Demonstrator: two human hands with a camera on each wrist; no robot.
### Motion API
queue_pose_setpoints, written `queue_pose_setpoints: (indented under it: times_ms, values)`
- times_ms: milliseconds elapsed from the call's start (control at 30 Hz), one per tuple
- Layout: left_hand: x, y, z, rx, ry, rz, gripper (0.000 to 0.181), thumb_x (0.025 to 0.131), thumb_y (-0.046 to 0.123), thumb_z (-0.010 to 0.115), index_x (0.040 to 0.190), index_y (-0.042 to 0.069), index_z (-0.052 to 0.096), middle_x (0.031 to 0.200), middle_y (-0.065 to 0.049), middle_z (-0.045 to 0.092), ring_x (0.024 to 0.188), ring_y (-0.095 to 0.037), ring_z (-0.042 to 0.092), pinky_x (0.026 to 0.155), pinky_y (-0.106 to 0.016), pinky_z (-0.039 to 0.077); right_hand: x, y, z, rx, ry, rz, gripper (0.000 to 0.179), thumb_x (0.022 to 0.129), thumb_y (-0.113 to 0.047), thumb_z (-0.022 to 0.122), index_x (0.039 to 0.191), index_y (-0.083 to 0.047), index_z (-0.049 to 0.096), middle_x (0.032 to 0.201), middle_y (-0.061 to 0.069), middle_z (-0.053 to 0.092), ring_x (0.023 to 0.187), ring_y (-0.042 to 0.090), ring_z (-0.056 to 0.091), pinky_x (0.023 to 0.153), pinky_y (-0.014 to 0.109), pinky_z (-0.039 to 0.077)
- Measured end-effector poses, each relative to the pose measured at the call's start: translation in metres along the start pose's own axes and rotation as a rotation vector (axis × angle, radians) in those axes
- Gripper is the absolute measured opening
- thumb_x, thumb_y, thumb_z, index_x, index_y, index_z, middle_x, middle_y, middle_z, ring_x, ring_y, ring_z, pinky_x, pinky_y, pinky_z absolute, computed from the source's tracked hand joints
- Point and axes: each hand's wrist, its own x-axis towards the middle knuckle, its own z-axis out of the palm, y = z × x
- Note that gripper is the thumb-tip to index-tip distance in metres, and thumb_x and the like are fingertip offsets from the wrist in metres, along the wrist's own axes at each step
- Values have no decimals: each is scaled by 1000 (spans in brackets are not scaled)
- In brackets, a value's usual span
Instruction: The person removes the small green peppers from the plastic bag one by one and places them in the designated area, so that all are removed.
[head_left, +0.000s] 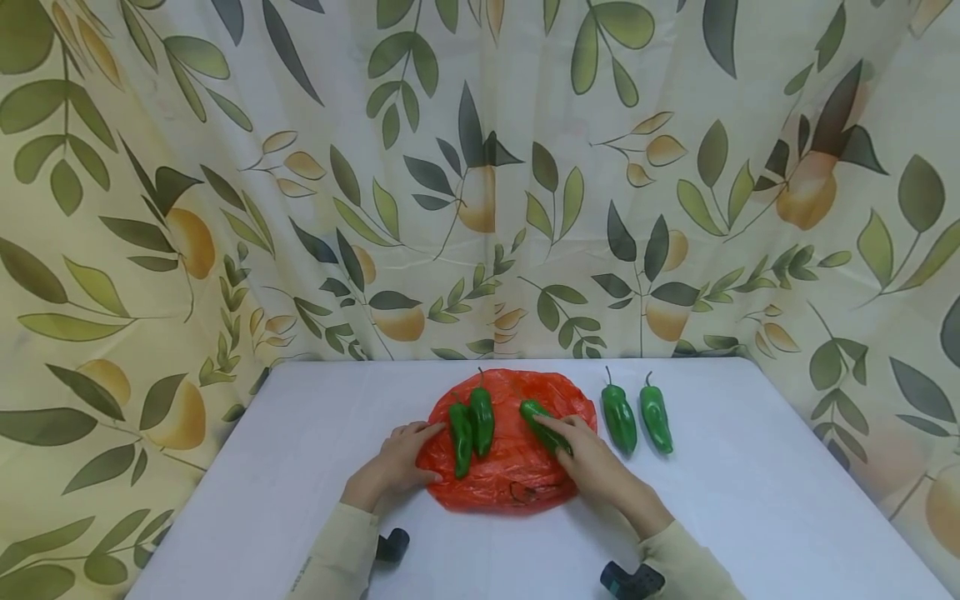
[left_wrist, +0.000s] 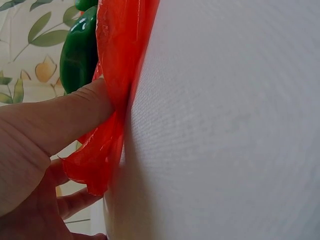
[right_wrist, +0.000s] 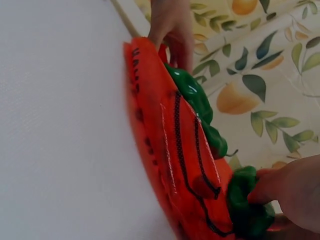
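A red plastic bag [head_left: 510, 492] lies crumpled and roughly round on the white table. At its left edge my left hand [head_left: 399, 463] holds the plastic, its thumb pressing the bag's side in the left wrist view. My right hand [head_left: 600, 473] grips a green pepper [head_left: 537, 417] over the right part of the bag, its thumb against the pepper in the right wrist view. Two more green peppers, one shorter pepper [head_left: 461, 442] and one with a long stem [head_left: 482, 421], lie side by side on the bag's left half, close to my left fingers.
Right of the bag, two green peppers lie on the tablecloth, a nearer one [head_left: 618, 421] and a farther one [head_left: 657, 419]. The white table [head_left: 750, 517] ends at a curtain [head_left: 525, 208] printed with leaves and fruit. Dark devices sit at both wrists.
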Motion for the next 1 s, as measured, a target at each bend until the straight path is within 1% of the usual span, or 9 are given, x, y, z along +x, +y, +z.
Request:
queue_pose_setpoints:
  times_ms: [100,167,267,400,500,700,833,900,1000]
  values:
    - [0,0,0,-5,3,14,81,82,27,84,153,21,46,154,-13,44,142,-38,37,105,-65,47,1,1,-2,-26,32,-16,47,94,2,59,137,-18,64,121,11,59,111,26,60,98,51,57]
    - [-1,1,0,-7,4,18,81,82,27,85,153,21,46,154,-13,45,142,-38,37,106,-65,46,1,2,-3,-43,35,-26,44,94,3,59,133,-16,66,117,10,59,108,25,60,97,50,58]
    - [-1,1,-1,-7,1,11,81,82,27,84,153,21,46,155,-13,44,143,-38,37,107,-65,46,0,3,-3,-47,0,-36,44,94,4,57,134,-14,66,120,12,59,110,27,61,98,51,57]
    - [0,2,-1,2,0,9,81,82,28,84,153,21,45,155,-13,44,143,-38,37,107,-65,45,-2,4,-3,-44,-67,-38,48,94,5,56,137,-14,63,132,17,58,119,33,61,102,56,53]
    - [0,2,-1,9,0,10,81,82,28,84,153,20,46,154,-13,44,142,-38,37,107,-64,46,-2,3,-3,-51,-91,-33,50,93,5,56,138,-16,62,133,17,60,119,31,61,102,56,53]
    - [0,3,-2,9,2,10,81,82,28,84,153,21,46,154,-13,44,142,-37,37,106,-64,47,-3,-1,-4,-61,-93,-36,52,90,6,58,136,-17,65,127,13,63,109,23,61,99,51,56]
    - [-1,3,-3,3,3,4,81,82,28,85,153,22,46,154,-13,44,143,-37,37,106,-64,47,-3,-1,-4,-61,-96,-14,50,91,1,62,137,-19,65,127,12,64,106,21,59,97,48,57]
    - [-1,2,-2,-1,1,0,81,82,28,84,153,22,46,155,-13,44,143,-38,37,106,-64,47,-2,-1,-3,-58,-97,-5,49,91,-1,63,137,-20,65,128,11,64,107,20,59,98,48,56]
    - [-1,1,-1,-1,-3,3,81,83,29,84,153,21,45,155,-13,43,143,-38,36,107,-65,46,-1,-1,-2,-46,-96,-12,48,91,-3,63,137,-18,64,132,11,65,113,22,60,102,51,54]
